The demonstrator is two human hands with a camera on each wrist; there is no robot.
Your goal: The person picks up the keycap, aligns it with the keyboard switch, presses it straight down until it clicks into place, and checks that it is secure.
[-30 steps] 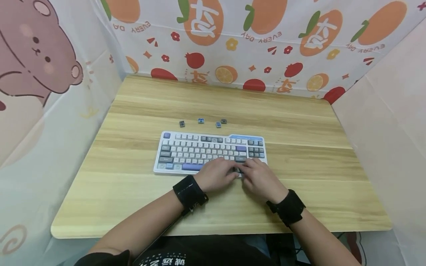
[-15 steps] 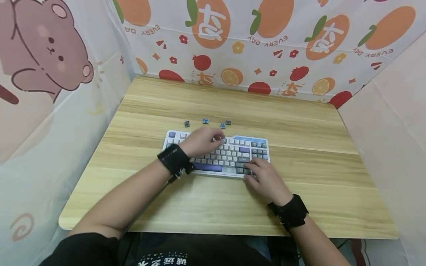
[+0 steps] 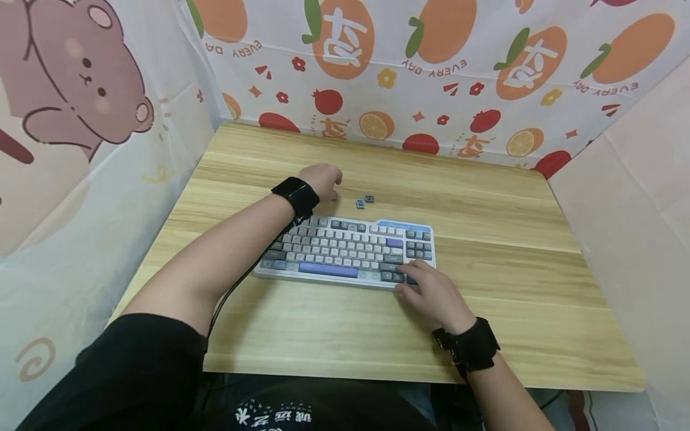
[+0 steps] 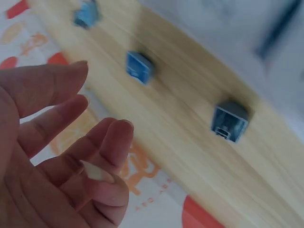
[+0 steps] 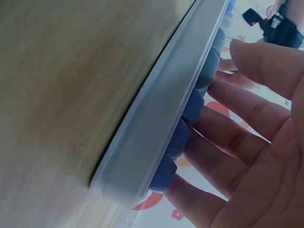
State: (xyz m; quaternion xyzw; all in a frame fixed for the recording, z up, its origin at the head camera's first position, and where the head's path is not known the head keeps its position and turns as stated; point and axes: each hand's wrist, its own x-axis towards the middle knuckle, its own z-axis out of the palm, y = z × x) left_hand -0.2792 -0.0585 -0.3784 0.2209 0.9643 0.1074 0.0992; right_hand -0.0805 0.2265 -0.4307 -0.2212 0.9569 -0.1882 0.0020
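Over the wooden table behind the keyboard (image 3: 345, 244), my left hand (image 3: 323, 181) reaches out with loosely bent fingers and nothing visible between them. In the left wrist view, a dark keycap (image 4: 230, 121) shows its hollow underside, and a blue keycap (image 4: 139, 67) and a blurred light-blue one lie farther along. From the head, a blue keycap (image 3: 360, 204) and a grey keycap (image 3: 369, 199) show to the right of this hand, which hides the others. My right hand (image 3: 433, 293) rests at the keyboard's lower right corner, its relaxed fingers (image 5: 228, 128) on the dark keys.
A wooden table (image 3: 512, 239) bears everything. Printed cloth (image 3: 399, 90) with fruit patterns hangs along its back edge, and pale sheets (image 3: 636, 197) stand at both sides. A black cable (image 3: 237, 284) runs along the left forearm, across the keyboard's left end.
My left hand has left the keyboard's lower right keys, passing up and left over the board to the loose keycaps. The right hand stays at the corner, its fingers a little more spread.
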